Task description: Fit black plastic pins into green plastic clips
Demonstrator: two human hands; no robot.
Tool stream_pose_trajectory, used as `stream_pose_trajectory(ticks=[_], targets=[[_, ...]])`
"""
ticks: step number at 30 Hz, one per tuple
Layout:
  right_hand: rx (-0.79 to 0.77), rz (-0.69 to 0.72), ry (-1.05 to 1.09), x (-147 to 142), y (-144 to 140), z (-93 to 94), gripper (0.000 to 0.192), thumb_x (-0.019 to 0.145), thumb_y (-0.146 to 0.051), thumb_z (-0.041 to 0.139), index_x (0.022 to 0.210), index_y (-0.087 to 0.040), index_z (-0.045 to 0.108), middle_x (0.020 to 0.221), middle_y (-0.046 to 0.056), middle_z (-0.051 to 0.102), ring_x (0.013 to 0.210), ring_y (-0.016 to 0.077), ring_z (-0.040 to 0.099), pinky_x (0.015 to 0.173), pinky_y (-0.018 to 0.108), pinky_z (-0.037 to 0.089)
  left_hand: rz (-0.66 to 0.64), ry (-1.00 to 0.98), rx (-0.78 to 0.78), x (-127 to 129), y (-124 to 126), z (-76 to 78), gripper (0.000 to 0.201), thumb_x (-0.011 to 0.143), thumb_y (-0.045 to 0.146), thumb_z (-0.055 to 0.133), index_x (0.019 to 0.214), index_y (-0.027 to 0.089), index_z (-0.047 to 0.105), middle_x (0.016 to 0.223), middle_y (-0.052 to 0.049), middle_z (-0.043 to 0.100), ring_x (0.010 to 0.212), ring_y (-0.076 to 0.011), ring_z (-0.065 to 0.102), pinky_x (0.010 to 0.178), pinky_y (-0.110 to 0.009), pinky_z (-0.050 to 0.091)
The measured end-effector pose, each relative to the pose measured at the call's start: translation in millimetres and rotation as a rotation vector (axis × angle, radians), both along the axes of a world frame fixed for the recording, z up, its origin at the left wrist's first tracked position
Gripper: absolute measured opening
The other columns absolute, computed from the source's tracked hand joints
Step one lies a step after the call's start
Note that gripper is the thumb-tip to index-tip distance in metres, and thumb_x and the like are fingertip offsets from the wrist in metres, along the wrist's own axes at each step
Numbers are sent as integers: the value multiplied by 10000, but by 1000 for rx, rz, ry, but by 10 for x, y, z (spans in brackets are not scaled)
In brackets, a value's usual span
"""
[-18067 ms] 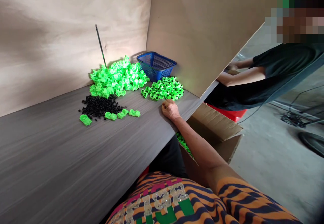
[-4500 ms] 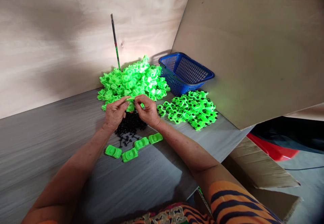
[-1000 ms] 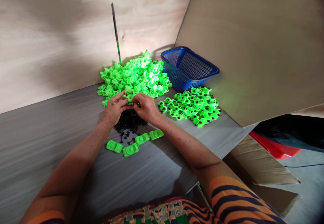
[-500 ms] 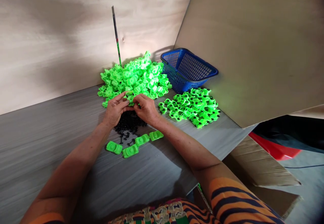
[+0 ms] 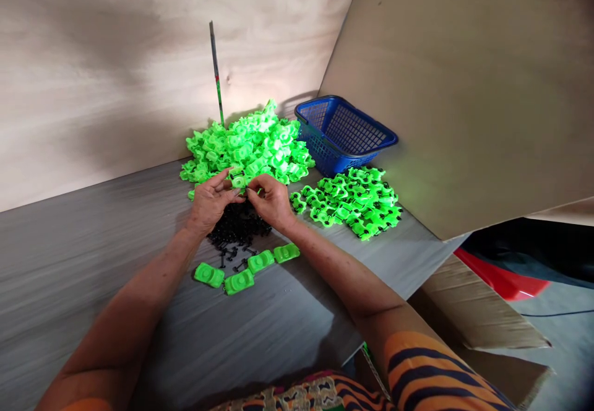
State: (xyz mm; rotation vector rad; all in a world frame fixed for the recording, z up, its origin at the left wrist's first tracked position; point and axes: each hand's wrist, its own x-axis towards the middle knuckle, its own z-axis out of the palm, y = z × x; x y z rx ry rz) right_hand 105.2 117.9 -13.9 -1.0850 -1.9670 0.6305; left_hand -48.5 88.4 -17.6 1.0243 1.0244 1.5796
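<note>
My left hand (image 5: 211, 203) grips a bright green toy car body (image 5: 238, 179), tilted with its underside toward me. A black wheel axle lies across its upper end. Close against the car's lower end, my right hand (image 5: 273, 202) is closed in a pinch. A small dark piece, apparently another wheel axle (image 5: 246, 192), shows at those fingertips and is mostly hidden. Beneath both hands lies a pile of black wheel axles (image 5: 236, 224). Several green car bodies (image 5: 239, 281) rest roof up in a staggered row nearer to me.
Behind my hands rises a big heap of green car bodies (image 5: 250, 142), with a thin upright rod (image 5: 216, 70) at its back. Cars with black wheels (image 5: 355, 200) are piled to the right. A blue basket (image 5: 346, 132) stands against the board walls. Cardboard (image 5: 496, 306) lies beyond the table's right edge.
My right fingers have shifted slightly at the car's lower end, and more of its green underside shows. The left hand keeps its hold. The whole view has moved a little.
</note>
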Motion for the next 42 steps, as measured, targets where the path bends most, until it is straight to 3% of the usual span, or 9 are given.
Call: stream_pose_trajectory(ticks=[12,21,31,38,42], targets=[[93,53,210,-11,36,-117,116,877,-222,560,766,-208,593,774,15,634,712,140,565,713,269,472,1,107,57,-21,4,0,592,570,326,914,1118,150,777,777,-4,710,687,-163,699,715,-372,666],[134,75,223,-9,34,-92,145,885,-235,528,742,-214,539,754,10,595,715,135,550,706,262,459,31,40,62,30,-16,8,599,568,359,924,1114,157,782,838,-25,745,744,-173,708,737,-389,671],[117,108,299,-48,95,-211,147,885,-250,528,741,-221,523,738,4,572,727,144,540,718,274,460,46,8,37,46,-24,9,666,525,368,946,1130,150,771,838,-35,757,751,-180,706,708,-389,674],[88,94,181,-31,99,-168,125,857,-201,525,733,-217,523,720,-7,562,686,132,518,687,257,437,1,39,-25,42,6,-28,725,561,381,915,1221,158,712,879,-41,752,733,-176,720,676,-346,657],[122,4,25,99,198,-40,135,825,-142,507,716,-208,552,716,-1,584,670,133,517,674,255,415,66,272,-123,-104,59,10,753,684,381,813,1376,166,611,1039,-89,753,647,-163,717,578,-298,603]])
